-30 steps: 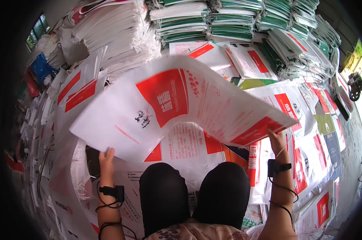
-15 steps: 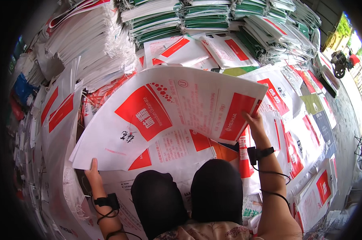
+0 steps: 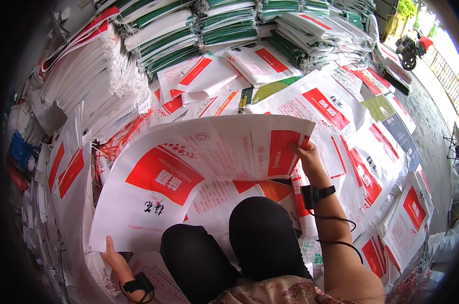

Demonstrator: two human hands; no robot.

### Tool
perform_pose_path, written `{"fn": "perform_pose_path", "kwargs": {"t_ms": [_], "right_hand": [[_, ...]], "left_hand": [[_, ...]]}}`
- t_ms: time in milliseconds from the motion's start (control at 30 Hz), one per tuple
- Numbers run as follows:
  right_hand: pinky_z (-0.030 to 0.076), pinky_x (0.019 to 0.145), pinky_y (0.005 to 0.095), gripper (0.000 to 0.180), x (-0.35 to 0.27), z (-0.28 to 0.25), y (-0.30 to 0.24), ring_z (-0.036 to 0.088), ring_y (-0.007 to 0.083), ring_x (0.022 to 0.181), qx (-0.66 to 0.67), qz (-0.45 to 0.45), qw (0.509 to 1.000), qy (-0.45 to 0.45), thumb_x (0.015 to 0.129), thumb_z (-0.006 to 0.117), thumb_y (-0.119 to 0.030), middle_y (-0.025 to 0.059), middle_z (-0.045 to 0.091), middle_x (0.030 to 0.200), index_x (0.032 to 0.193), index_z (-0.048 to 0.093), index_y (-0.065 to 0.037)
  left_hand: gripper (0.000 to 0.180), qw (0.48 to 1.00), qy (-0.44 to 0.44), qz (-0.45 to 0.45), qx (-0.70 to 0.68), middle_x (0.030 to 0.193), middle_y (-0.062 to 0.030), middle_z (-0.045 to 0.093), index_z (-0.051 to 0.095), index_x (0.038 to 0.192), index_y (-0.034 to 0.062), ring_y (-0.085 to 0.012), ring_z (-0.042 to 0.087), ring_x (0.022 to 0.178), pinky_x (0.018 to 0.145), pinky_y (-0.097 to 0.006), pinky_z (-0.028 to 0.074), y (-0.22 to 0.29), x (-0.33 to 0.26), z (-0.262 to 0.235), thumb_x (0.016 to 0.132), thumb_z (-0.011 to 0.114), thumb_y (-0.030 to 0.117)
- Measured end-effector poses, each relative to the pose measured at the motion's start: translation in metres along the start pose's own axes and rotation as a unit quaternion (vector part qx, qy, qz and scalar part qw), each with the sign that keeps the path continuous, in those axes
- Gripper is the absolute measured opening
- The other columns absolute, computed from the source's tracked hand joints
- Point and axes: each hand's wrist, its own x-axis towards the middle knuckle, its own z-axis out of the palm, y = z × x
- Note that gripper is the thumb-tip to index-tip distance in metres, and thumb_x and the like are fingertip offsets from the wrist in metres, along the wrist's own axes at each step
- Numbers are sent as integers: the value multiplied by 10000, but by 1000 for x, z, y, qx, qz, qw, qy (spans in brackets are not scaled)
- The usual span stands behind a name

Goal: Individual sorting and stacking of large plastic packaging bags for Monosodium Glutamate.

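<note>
Stretched between my two hands is a large white woven sack [image 3: 224, 147] with red printed panels. It bows upward in the middle, its near left part coming down beside my knees. My left hand [image 3: 112, 257] pinches the near left corner, thumb on top. At the opposite end my right hand [image 3: 306, 154] grips the right edge by a red panel, fingers closed round it. Below the lifted sack lies another white and red sack [image 3: 224, 195], partly hidden by it and by my knees.
Flat sacks [image 3: 366, 167] cover the floor on the right. A tall stack of white sacks [image 3: 87, 86] rises at the left, and bundled green and white sacks [image 3: 227, 30] stand at the back. Folded sacks [image 3: 72, 172] lean close to my left. A wheeled vehicle [image 3: 411, 53] stands far right.
The held sack has come down and nearer to me, and its arch is lower. Both hands have moved lower in the picture, still gripping it. My view has shifted too.
</note>
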Motion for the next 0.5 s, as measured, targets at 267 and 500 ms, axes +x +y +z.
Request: {"fn": "perform_pose_path", "kwargs": {"t_ms": [267, 500], "right_hand": [[495, 841, 299, 257, 1, -20, 60, 621, 116, 929, -147, 110, 982, -50, 893, 697, -154, 30, 698, 1002, 1112, 680, -20], [460, 854, 318, 364, -7, -71, 102, 583, 135, 953, -200, 197, 960, -5, 880, 698, -190, 31, 656, 1042, 1189, 631, -10]], "left_hand": [[431, 995, -59, -83, 12, 1180, -90, 615, 554, 1254, -79, -190, 589, 1025, 877, -308, 474, -71, -3, -40, 893, 673, 125], [405, 990, -35, -95, 102, 1043, -73, 658, 589, 1216, -50, -192, 618, 894, 810, -337, 489, -155, 9, 17, 875, 678, 149]]}}
